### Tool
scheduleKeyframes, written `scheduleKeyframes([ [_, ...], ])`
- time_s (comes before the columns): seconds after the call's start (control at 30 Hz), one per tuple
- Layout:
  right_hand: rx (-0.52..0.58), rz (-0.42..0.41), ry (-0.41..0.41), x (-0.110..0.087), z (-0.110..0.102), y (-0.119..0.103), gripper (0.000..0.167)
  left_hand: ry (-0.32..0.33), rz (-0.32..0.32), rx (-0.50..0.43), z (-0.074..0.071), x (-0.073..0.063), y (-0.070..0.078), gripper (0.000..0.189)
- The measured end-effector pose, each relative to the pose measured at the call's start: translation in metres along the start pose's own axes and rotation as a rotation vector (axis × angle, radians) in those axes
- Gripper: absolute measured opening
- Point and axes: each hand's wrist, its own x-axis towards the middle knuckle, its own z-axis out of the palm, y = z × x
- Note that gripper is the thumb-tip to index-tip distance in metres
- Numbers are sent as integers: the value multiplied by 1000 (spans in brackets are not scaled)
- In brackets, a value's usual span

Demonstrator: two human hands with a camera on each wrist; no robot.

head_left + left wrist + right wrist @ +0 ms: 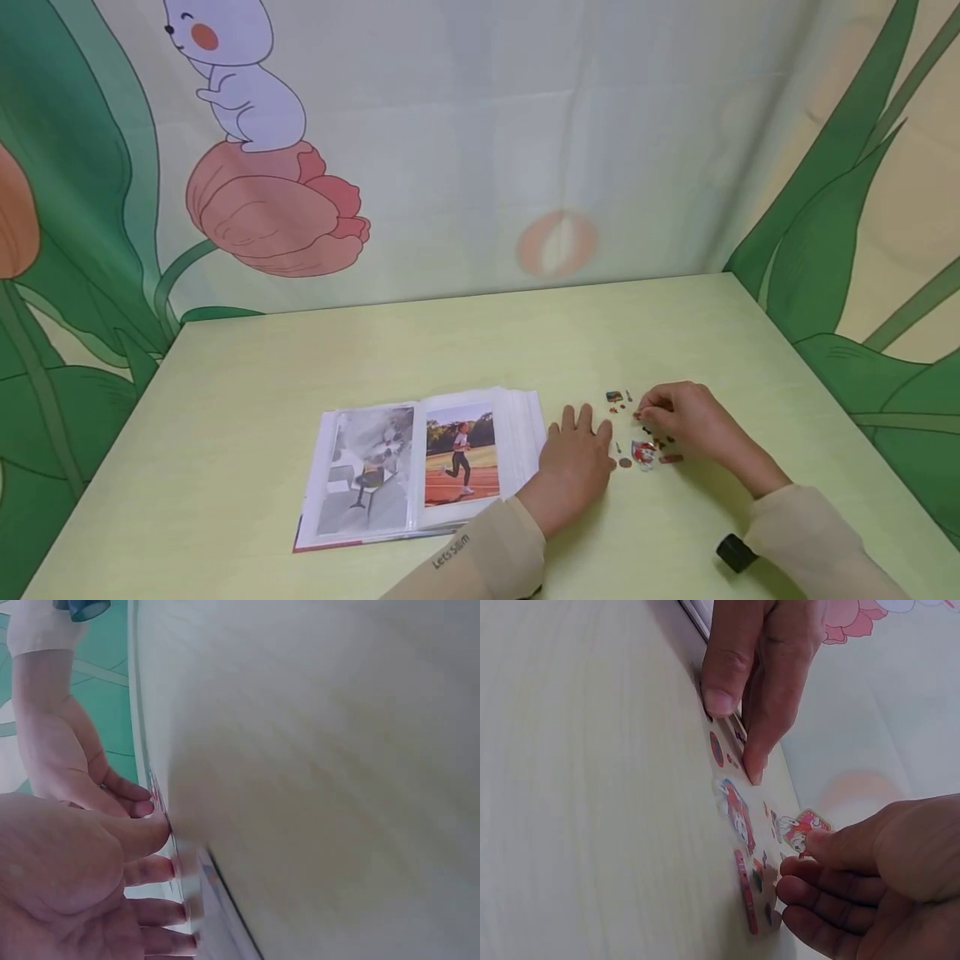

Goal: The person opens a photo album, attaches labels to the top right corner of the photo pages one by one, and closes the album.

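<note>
My right hand [686, 417] pinches a small cartoon sticker [804, 826], red and white with a pale green edge, between thumb and fingertips. It is held up over a group of loose-looking small stickers on the table. Among these are a red-and-white cartoon figure sticker [737, 816], a long pink strip sticker [746, 891] and a round reddish one [716, 749]. My left hand [577, 462] lies palm down with fingers spread, its thumb side at the stickers' left edge. Just left of it is an open photo album [416, 521].
The album shows a grey picture [367, 475] on its left page and a runner photo [461, 454] on its right. A pale table [247, 375] carries everything, with a printed curtain [465, 150] behind it. A black device [735, 552] sits at the right wrist.
</note>
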Motion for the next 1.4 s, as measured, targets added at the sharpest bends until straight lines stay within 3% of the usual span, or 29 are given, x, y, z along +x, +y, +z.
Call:
scheduleKeyframes([
  [0.53,-6,7,13,-1,-3,1,6,-74,-4,-140,-2,4,-4,68],
  [0.73,-30,27,8,3,-1,-1,8,-91,-23,-119,0,4,-4,75],
  [1.4,-34,57,-7,3,0,-4,8,-56,-36,-107,0,1,-4,76],
])
